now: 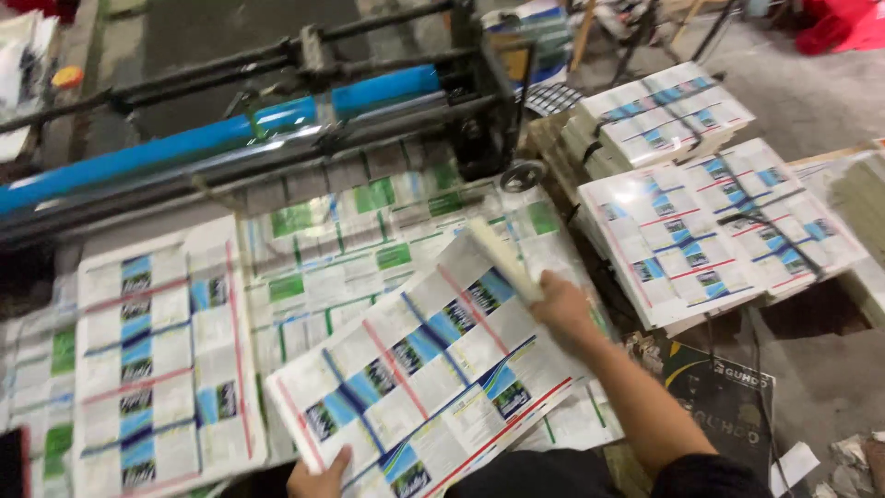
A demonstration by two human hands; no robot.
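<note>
A stack of glossy printed sheets (424,369) with blue, red and white panels lies tilted in front of me. My left hand (318,478) grips its near lower edge at the bottom of the view. My right hand (560,309) holds the stack's far right edge, where the sheets' pale cut side (502,258) turns upward. Under the stack lie green-printed sheets (341,249) on the machine's table.
Another pile of blue-printed sheets (157,360) rests at the left. A machine with blue rollers (221,129) and black bars runs across the back. Strapped bundles of printed sheets (719,221) stand at the right. A dark printed bag (719,406) lies on the floor.
</note>
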